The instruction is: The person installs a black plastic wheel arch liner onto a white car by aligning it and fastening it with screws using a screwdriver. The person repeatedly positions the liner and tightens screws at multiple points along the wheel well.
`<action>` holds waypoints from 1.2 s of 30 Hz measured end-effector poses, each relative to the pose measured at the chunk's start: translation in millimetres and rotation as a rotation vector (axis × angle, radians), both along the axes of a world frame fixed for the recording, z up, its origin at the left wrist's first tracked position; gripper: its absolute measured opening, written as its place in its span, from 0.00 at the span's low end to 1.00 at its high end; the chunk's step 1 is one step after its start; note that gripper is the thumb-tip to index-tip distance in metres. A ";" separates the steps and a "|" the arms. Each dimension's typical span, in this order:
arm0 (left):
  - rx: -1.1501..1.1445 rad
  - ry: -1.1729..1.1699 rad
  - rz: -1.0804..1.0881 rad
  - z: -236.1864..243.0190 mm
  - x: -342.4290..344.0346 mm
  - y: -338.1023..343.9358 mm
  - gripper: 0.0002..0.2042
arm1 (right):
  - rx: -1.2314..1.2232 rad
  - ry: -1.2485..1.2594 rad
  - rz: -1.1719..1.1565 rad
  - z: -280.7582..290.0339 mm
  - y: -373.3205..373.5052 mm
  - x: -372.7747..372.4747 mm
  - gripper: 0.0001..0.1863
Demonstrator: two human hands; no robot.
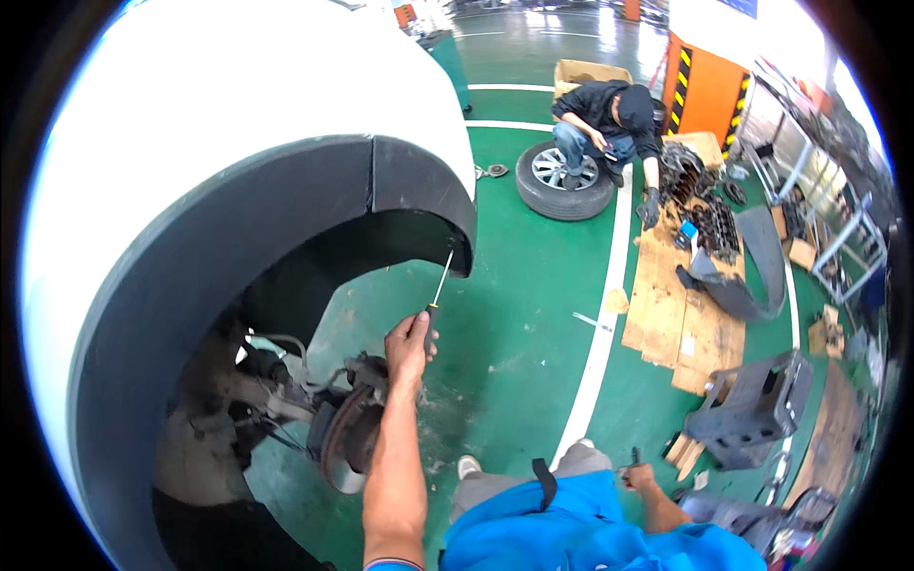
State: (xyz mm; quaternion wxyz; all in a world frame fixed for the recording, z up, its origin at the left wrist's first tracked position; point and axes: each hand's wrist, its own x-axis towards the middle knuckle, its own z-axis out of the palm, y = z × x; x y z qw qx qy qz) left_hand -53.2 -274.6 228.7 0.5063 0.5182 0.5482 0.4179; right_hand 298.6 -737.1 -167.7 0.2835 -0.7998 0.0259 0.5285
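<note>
Centrally, the left grip (407,352) is closed around the dark handle (432,315) of a screwdriver (439,291), its slim shaft pointing up toward the lower end of the black wheel-arch trim (419,171). The tool should handle as light, rigid and hardly fragile, best held by the handle, the shaft offering little purchase. At lower right, the right grip (642,477) appears small; whether it clasps the dark object (636,457) beside it cannot be told. Outward lie a brake disc (345,440) and the green floor (514,314).
</note>
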 end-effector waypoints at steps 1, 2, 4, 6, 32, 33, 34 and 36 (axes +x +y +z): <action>-0.014 -0.004 0.003 -5.2 -4.3 -9.9 0.16 | 0.070 0.015 -0.039 7.2 4.7 8.4 0.08; -0.024 0.003 0.007 -11.9 -9.2 -20.4 0.17 | 0.114 0.019 -0.053 19.0 17.8 14.6 0.06; -0.097 -0.009 0.054 -48.2 -16.9 -51.2 0.18 | 0.211 -0.048 0.020 51.2 54.1 30.4 0.05; -0.184 -0.065 0.160 -79.6 -21.8 -98.8 0.16 | 0.278 -0.209 0.320 84.3 105.7 57.3 0.08; -0.539 -0.014 0.614 -266.1 30.1 -246.7 0.15 | 1.277 -0.434 1.193 428.5 562.1 -27.2 0.14; -0.513 0.141 0.589 -293.8 27.4 -249.5 0.16 | 1.310 -0.474 1.254 433.2 567.4 -34.5 0.14; -0.502 0.140 0.609 -311.2 30.0 -244.1 0.16 | 1.339 -0.527 1.319 439.1 572.9 -37.5 0.13; -0.496 0.124 0.653 -329.1 54.4 -236.2 0.17 | 1.340 -0.609 1.424 447.9 576.3 -40.4 0.11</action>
